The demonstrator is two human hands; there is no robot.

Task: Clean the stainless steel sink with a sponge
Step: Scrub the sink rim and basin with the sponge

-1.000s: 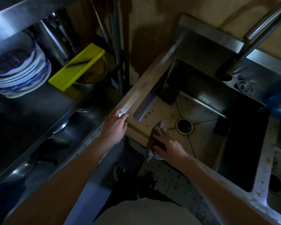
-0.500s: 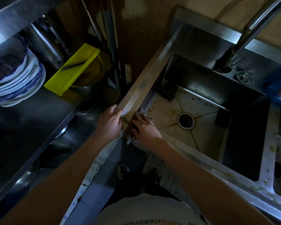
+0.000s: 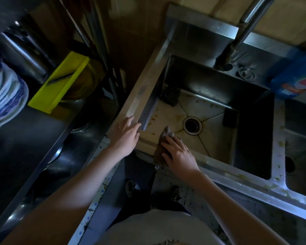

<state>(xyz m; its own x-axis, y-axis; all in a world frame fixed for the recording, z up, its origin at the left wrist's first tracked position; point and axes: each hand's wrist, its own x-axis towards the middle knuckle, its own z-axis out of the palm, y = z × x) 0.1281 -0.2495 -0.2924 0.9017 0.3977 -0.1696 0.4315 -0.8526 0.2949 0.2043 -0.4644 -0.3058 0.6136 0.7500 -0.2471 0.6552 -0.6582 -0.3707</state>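
Head view, dim light. Sink (image 3: 145, 92): the basin floor is stained, with specks along the 9 o'clock wall and on the near rim.

Sponge (image 3: 166, 134): a limp brownish pad draped over the near-left rim corner, at 7 o'clock from the drain (image 3: 192, 125). Its tip hangs into the basin.

Right hand (image 3: 180, 155): flat on the pad, fingers straight and spread, pressing rather than pinching.

Left hand (image 3: 125, 137): resting on the rim at 9 o'clock, fingers extended and slightly apart, holding nothing. Judged to be a brace.

Also in the basin: dark scrubber (image 3: 170, 97) in the 11 o'clock corner, dark block (image 3: 229, 117) at 3 o'clock.

Risks (judgement):
- A flat-palm hold gives no real grip. On a slick edge the pad could slide out from under the fingers and drop off the near side.
- Loosened residue swept toward the drain may collect there.
- The left fingertips lie close to the wipe path along the rim.
- In this poor light, specks on the shadowed walls are easily missed.
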